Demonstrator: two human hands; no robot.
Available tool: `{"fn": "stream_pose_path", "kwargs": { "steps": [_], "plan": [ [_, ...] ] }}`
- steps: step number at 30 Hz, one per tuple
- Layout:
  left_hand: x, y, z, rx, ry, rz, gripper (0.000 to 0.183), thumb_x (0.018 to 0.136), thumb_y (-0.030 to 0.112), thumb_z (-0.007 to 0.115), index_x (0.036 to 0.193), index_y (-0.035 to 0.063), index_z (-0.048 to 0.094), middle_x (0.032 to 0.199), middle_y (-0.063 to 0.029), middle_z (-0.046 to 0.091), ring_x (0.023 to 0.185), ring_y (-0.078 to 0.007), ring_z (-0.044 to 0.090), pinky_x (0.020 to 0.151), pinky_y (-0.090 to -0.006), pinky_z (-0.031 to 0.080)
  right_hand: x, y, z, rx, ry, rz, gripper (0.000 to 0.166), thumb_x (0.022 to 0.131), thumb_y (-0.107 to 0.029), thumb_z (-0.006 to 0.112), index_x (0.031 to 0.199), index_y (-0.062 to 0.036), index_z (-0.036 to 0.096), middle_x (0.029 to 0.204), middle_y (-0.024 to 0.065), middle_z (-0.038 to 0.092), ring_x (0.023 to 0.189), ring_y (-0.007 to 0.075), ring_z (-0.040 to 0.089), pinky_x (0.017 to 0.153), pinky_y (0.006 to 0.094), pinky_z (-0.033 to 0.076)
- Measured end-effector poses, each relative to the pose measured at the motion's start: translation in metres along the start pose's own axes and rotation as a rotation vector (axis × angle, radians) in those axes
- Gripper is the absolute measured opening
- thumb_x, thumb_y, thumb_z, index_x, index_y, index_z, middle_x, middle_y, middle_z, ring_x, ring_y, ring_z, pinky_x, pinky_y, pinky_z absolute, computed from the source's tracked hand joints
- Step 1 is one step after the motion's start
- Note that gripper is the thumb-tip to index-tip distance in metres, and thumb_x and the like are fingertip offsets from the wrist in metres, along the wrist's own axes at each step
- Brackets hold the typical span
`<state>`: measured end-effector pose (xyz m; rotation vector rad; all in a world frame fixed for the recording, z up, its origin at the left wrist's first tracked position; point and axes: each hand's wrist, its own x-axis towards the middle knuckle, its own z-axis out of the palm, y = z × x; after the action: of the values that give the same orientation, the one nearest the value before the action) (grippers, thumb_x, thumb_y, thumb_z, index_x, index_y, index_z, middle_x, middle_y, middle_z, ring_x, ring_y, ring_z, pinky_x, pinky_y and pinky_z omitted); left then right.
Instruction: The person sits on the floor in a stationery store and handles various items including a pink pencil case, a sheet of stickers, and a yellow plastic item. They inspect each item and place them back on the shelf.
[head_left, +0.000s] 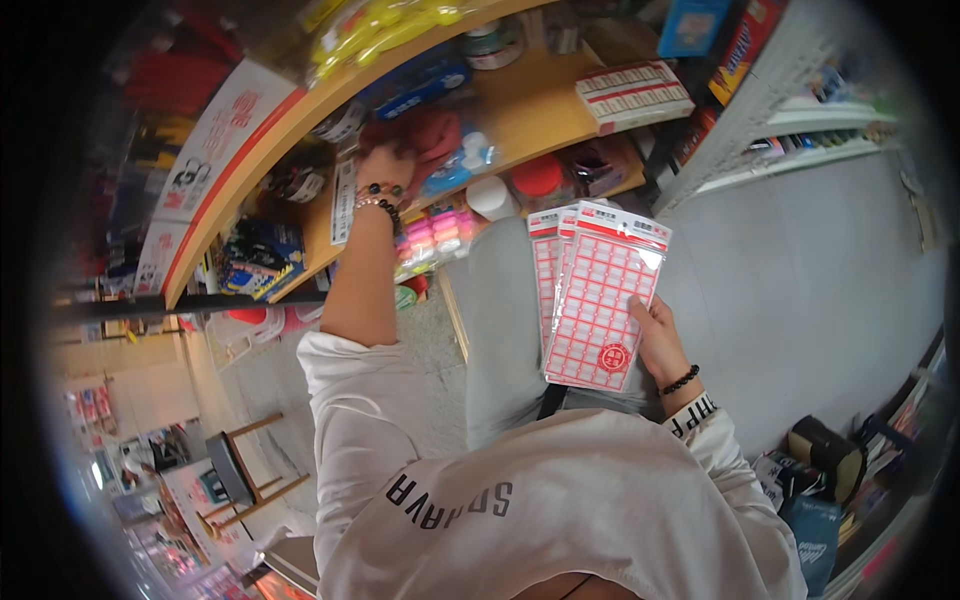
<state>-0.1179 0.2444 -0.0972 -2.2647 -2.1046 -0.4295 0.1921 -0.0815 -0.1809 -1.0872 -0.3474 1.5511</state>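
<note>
My left hand (386, 166), with beaded bracelets at the wrist, reaches onto the wooden shelf (525, 97) and grips a dark red cloth (435, 139). The fingers are blurred and partly covered by the cloth. Just right of the cloth is a blue and white plastic item (457, 165). My right hand (660, 337) holds a fanned stack of clear packets of red-bordered label stickers (604, 307) over my lap, thumb on the front packet. At least two more packets show behind it.
A red and white box (636, 94) sits on the shelf. Below are a red-lidded jar (538, 176), a white-lidded container (491, 198) and pink packaged goods (442, 232). A metal shelf upright (750, 112) stands right; a stool (232, 469) and bags (825, 457) are lower down.
</note>
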Motion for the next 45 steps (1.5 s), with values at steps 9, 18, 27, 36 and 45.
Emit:
{"fn": "stream_pose_path", "kwargs": {
  "steps": [9, 18, 27, 36, 45],
  "plan": [
    [-0.078, 0.062, -0.066, -0.887, 0.815, 0.203, 0.025, 0.088, 0.007, 0.049, 0.111, -0.0026, 0.047, 0.108, -0.0200, 0.055, 0.101, -0.0290, 0.055, 0.088, -0.0353, 0.043, 0.003, 0.003, -0.005, 0.018, -0.013, -0.005, 0.029, 0.096, -0.018, 0.050, 0.117, 0.0013, 0.051, 0.108, 0.0065, 0.062, 0.091, 0.0099, 0.060, 0.081, 0.0264, 0.049],
    [-0.219, 0.152, 0.029, -0.573, -0.237, 0.483, 0.036, 0.075, 0.001, 0.052, 0.111, 0.0044, 0.054, 0.107, -0.0162, 0.055, 0.106, -0.0346, 0.051, 0.095, -0.0481, 0.038, 0.001, 0.001, -0.009, -0.108, -0.089, -0.026, 0.027, 0.096, -0.016, 0.049, 0.118, -0.0007, 0.051, 0.107, 0.0048, 0.062, 0.091, 0.0082, 0.059, 0.081, 0.0262, 0.048],
    [-0.271, 0.121, 0.018, -0.901, -0.718, 0.392, 0.039, 0.075, -0.006, 0.046, 0.110, 0.0065, 0.057, 0.105, -0.0102, 0.059, 0.092, -0.0274, 0.059, 0.079, -0.0338, 0.048, -0.001, 0.004, -0.001, -0.140, -0.026, -0.082, 0.026, 0.096, -0.015, 0.048, 0.116, 0.0003, 0.052, 0.106, 0.0047, 0.062, 0.088, 0.0078, 0.058, 0.078, 0.0253, 0.048],
    [-0.096, 0.065, -0.072, -1.829, 0.213, -0.283, 0.033, 0.099, 0.028, 0.035, 0.120, 0.0074, 0.050, 0.113, -0.0099, 0.060, 0.103, -0.0217, 0.058, 0.087, -0.0364, 0.049, -0.003, -0.006, 0.001, -0.053, -0.034, -0.009, 0.028, 0.096, -0.016, 0.049, 0.118, 0.0007, 0.051, 0.110, 0.0067, 0.061, 0.094, 0.0103, 0.059, 0.083, 0.0272, 0.049],
    [-0.122, 0.069, -0.039, -0.749, 0.238, 0.119, 0.063, 0.085, 0.014, 0.065, 0.137, -0.0032, 0.033, 0.135, -0.0191, 0.043, 0.123, -0.0266, 0.044, 0.101, -0.0344, 0.035, 0.002, -0.008, -0.004, 0.117, -0.074, 0.051, 0.033, 0.096, -0.017, 0.049, 0.124, -0.0004, 0.047, 0.118, 0.0080, 0.058, 0.100, 0.0130, 0.059, 0.088, 0.0307, 0.049]
  ]
}}
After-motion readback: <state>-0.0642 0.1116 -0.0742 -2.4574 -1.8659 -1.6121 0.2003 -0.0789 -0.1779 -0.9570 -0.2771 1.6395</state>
